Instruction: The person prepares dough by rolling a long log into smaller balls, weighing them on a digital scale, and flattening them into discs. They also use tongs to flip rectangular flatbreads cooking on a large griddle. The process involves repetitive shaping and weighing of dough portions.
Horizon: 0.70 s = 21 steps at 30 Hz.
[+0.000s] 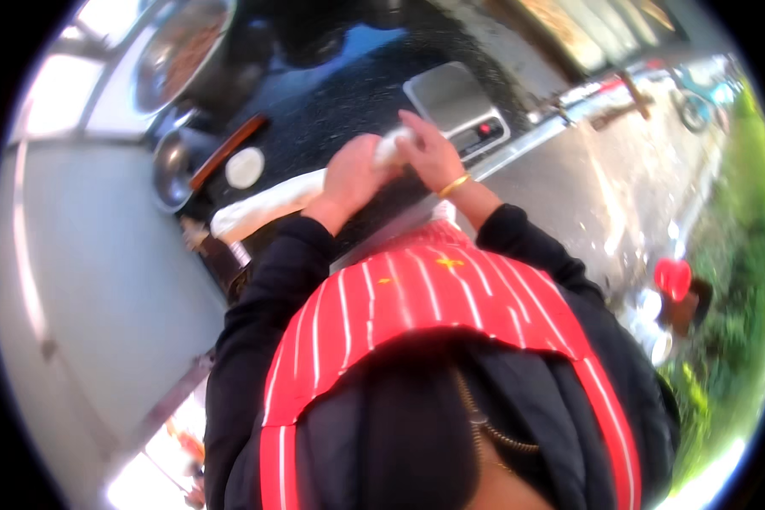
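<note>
A long roll of white dough (268, 203) lies slantwise on the dark speckled countertop (331, 102). My left hand (350, 175) is closed round the roll near its right part. At the roll's right end, my right hand (430, 153), with a yellow bracelet at the wrist, has thumb and fingers around the dough tip. Just beyond the right hand stands a digital kitchen scale (452, 95) with a metal plate and a red light. A round flat piece of dough (245, 167) lies left of my left hand, beside a reddish-brown wooden rolling pin (229, 152).
A large metal bowl (220, 38) with a brownish filling stands at the back left. The rolling pin rests against a smaller metal bowl (173, 169). Along the counter's right side runs a pale edge (516, 152), with wet-looking ground beyond. A wooden-framed tray (548, 51) is at the top right.
</note>
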{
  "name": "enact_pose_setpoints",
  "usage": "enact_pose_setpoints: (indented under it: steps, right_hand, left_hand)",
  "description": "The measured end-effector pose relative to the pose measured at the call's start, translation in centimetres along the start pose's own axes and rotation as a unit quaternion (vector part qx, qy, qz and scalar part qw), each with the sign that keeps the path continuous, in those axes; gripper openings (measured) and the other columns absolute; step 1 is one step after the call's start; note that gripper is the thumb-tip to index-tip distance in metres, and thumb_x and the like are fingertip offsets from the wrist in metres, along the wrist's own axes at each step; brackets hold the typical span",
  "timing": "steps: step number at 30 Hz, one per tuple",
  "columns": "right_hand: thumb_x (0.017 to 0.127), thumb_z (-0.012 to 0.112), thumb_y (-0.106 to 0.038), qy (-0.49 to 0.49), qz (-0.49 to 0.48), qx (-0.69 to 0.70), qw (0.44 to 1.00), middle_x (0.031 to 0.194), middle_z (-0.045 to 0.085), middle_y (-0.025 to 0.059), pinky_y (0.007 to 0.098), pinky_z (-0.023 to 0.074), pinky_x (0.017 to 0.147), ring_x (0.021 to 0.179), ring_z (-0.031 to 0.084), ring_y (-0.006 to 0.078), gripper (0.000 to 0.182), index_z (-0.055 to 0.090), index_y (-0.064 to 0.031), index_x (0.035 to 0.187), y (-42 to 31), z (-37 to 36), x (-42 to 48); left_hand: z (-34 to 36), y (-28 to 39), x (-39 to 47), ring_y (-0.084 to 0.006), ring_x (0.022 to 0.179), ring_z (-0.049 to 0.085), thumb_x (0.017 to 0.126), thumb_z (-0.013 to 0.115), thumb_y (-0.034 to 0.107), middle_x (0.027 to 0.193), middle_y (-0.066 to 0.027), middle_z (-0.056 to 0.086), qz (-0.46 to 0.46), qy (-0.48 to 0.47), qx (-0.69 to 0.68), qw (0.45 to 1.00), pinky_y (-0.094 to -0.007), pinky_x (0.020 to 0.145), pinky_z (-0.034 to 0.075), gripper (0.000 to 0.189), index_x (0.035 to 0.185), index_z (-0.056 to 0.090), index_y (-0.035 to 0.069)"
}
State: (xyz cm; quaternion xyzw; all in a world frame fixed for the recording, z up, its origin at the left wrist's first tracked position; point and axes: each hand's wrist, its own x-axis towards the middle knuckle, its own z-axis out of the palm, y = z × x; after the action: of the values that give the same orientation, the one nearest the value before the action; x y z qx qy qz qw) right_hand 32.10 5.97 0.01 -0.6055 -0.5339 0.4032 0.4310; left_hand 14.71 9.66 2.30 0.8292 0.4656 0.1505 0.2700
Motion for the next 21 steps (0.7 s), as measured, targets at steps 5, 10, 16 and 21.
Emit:
enact_pose_setpoints:
  steps: [5, 10, 16, 21]
  right_hand:
    - [0.085, 0.068, -0.027, -0.069, -0.023, -0.119, 0.99, 0.132, 0.052, 0.0166, 0.0359, 0.0411, 0.101, 0.119, 0.05, 0.0313, 0.052, 0.053, -0.0114, 0.133, 4.1, 1.5, 0.4]
    - [0.066, 0.084, -0.026, -0.214, -0.132, -0.206, 0.946, 0.149, 0.031, 0.0136, 0.0429, 0.0359, 0.106, 0.131, 0.036, 0.0383, 0.084, 0.045, -0.0228, 0.14, 0.2, 0.7, 0.0]
    - [0.058, 0.086, -0.026, -0.184, -0.309, -0.378, 0.853, 0.154, 0.028, 0.0076, 0.0543, 0.0257, 0.107, 0.137, 0.03, 0.0331, 0.084, 0.05, -0.0249, 0.134, -0.8, 1.1, 2.3]
    - [0.069, 0.081, -0.029, -0.32, -0.254, -0.391, 0.825, 0.119, 0.058, 0.0027, 0.0481, 0.0353, 0.095, 0.114, 0.052, 0.0243, 0.07, 0.051, -0.0264, 0.133, -0.6, 2.6, 2.7]
  left_hand:
    - [-5.0, -2.7, -4.7, -0.0308, 0.139, 0.031, 0.076, 0.077, 0.029, 0.143, -0.0137, 0.043, -0.082, 0.135, 0.154, 0.975, -0.0482, 0.112, 0.017, 0.069, 0.134, 0.047, 0.008]
    - [-8.5, -20.1, -15.4, -0.0402, 0.121, 0.044, 0.083, 0.066, 0.052, 0.131, -0.0236, 0.046, -0.36, 0.302, 0.113, 0.875, -0.0444, 0.101, 0.036, 0.059, 0.127, 0.058, 0.012]
    - [-8.6, -10.5, -11.4, -0.0333, 0.095, 0.057, 0.078, 0.072, 0.036, 0.097, -0.0115, 0.062, -0.307, 0.227, 0.263, 0.886, -0.0416, 0.083, 0.047, 0.026, 0.079, 0.067, 0.01]
    - [-12.0, -4.4, -14.1, -0.0262, 0.097, 0.059, 0.076, 0.077, 0.023, 0.091, -0.01, 0.062, -0.258, 0.25, 0.08, 0.93, -0.0372, 0.085, 0.044, 0.021, 0.079, 0.065, 0.006]
